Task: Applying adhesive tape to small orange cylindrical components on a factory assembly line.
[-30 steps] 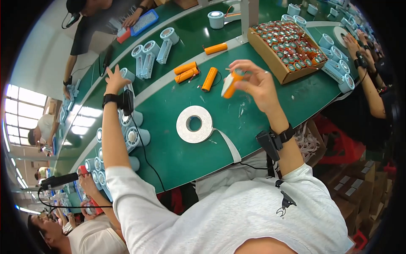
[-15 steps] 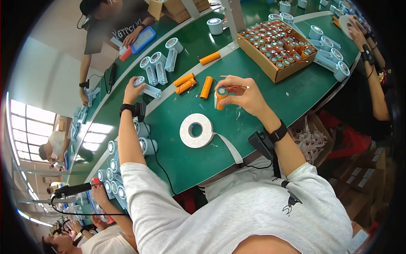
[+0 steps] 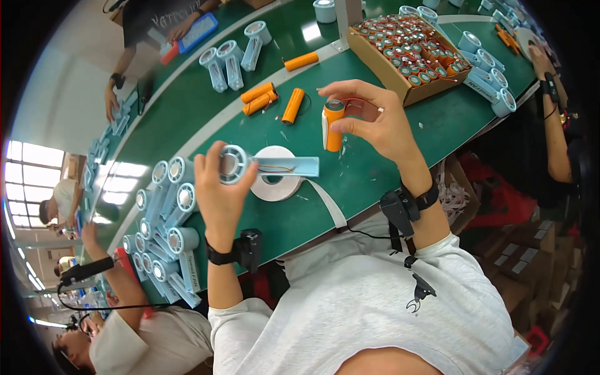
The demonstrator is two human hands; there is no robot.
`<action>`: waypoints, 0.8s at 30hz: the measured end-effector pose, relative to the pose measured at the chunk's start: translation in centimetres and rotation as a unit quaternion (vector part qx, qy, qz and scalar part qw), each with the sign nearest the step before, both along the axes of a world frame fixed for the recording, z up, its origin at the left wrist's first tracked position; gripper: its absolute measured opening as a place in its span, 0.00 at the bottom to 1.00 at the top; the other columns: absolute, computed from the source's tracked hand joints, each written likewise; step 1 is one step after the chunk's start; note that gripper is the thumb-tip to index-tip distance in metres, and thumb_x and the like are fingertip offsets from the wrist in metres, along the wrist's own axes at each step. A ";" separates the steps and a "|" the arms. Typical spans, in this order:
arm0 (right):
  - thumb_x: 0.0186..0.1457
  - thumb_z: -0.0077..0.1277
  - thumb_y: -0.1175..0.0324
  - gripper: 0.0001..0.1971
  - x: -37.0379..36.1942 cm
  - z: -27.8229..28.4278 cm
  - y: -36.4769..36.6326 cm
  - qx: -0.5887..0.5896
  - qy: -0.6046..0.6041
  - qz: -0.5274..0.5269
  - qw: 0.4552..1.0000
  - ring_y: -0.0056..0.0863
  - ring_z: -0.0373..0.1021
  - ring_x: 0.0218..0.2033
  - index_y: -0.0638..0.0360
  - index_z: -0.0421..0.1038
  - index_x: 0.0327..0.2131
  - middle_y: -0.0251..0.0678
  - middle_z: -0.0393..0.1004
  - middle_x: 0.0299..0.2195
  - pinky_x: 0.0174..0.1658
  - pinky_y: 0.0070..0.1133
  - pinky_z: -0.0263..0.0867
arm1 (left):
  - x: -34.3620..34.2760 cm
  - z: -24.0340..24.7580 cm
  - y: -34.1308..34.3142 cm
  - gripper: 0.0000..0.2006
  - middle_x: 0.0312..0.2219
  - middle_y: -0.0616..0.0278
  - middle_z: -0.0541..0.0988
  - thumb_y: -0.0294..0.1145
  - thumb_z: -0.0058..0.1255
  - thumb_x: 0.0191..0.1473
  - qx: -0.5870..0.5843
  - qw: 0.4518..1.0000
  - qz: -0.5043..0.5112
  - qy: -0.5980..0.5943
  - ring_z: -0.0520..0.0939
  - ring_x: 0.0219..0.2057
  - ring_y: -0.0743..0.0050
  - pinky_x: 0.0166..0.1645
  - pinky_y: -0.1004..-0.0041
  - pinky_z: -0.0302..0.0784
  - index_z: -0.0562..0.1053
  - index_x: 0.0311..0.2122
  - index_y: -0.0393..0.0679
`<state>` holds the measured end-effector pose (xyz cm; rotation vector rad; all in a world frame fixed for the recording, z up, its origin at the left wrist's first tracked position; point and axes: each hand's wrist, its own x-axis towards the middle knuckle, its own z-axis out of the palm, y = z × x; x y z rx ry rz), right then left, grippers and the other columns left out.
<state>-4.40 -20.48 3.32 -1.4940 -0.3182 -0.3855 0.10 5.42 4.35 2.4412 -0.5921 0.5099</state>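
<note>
Head view, left fingers point(image 3: 215, 156) gripping fan point(image 3: 234, 164), handle point(image 3: 305, 165) rightward, right fingers point(image 3: 356, 89) pinching upright battery point(image 3: 335, 128)

The left hand point(image 3: 220, 199) was curled in a grip, and the right hand point(image 3: 382, 125) was arched, thumb below forefinger.

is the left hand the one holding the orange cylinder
No, the left hand grips a light blue fan body, while the orange cylinder is in the right hand.
</note>
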 end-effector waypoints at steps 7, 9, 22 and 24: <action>0.39 0.56 0.83 0.17 -0.8 2.9 -0.7 -0.128 -0.060 0.039 0.989 0.24 0.68 0.40 0.68 0.70 0.38 0.38 0.71 0.38 0.44 0.19 0.66 | 0.6 -1.0 0.1 0.26 0.41 0.57 0.66 0.30 0.61 0.37 -0.012 0.959 -0.248 0.138 0.73 0.36 0.61 0.40 0.69 0.72 0.68 0.45 0.43; 0.38 0.57 0.83 0.17 -1.6 3.4 -2.1 -0.118 -0.106 0.001 0.987 0.24 0.68 0.39 0.68 0.70 0.37 0.39 0.71 0.37 0.43 0.20 0.67 | 1.1 0.3 -1.6 0.27 0.42 0.56 0.66 0.29 0.61 0.37 -0.027 0.953 -0.274 0.124 0.73 0.37 0.61 0.41 0.68 0.72 0.67 0.46 0.44; 0.36 0.57 0.85 0.15 -4.8 1.2 -5.1 -0.150 0.051 -0.115 0.981 0.25 0.70 0.35 0.68 0.72 0.34 0.38 0.71 0.33 0.38 0.18 0.68 | 3.1 -3.2 -9.3 0.16 0.48 0.58 0.66 0.26 0.57 0.38 0.145 0.902 -0.396 -0.090 0.67 0.50 0.52 0.52 0.60 0.64 0.74 0.38 0.51; 0.37 0.57 0.85 0.14 -4.7 1.0 -4.5 -0.145 0.020 -0.088 0.985 0.24 0.70 0.35 0.67 0.72 0.33 0.37 0.71 0.32 0.38 0.18 0.69 | 3.3 -3.4 -9.0 0.14 0.48 0.59 0.66 0.26 0.56 0.39 0.134 0.900 -0.410 -0.062 0.66 0.51 0.52 0.53 0.59 0.63 0.75 0.36 0.50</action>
